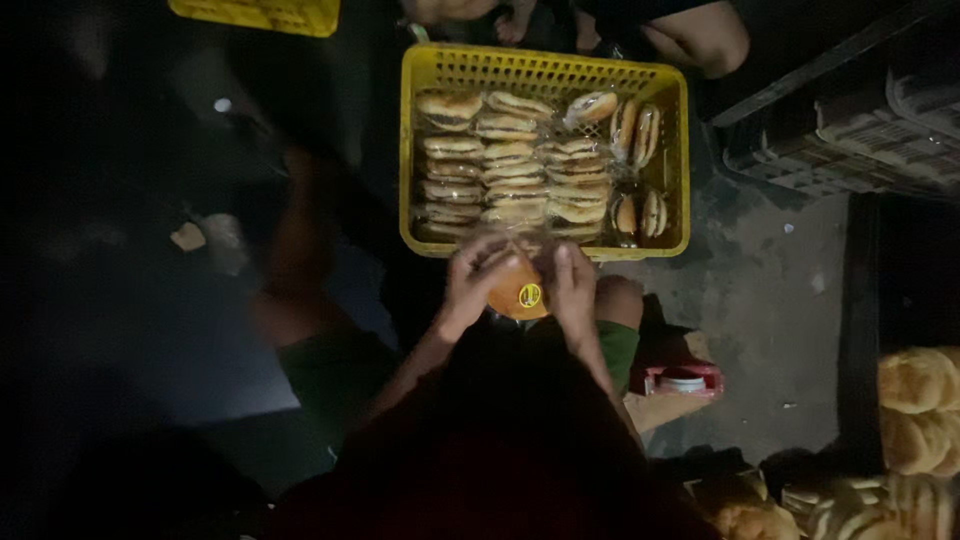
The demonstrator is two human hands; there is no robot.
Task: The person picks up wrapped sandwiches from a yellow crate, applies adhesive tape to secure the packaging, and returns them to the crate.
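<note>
I see the left hand (478,285) and right hand (574,290) pinching a wrapped bun (520,290) between curled fingers just below the yellow crate (545,72); in this dimness, I'd worry the slick wrapper slips.

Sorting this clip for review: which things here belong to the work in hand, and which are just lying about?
In use: left hand, right hand, wrapped bun, yellow crate of packed buns.

Lying about: red holder, loose buns, second yellow crate.
</note>
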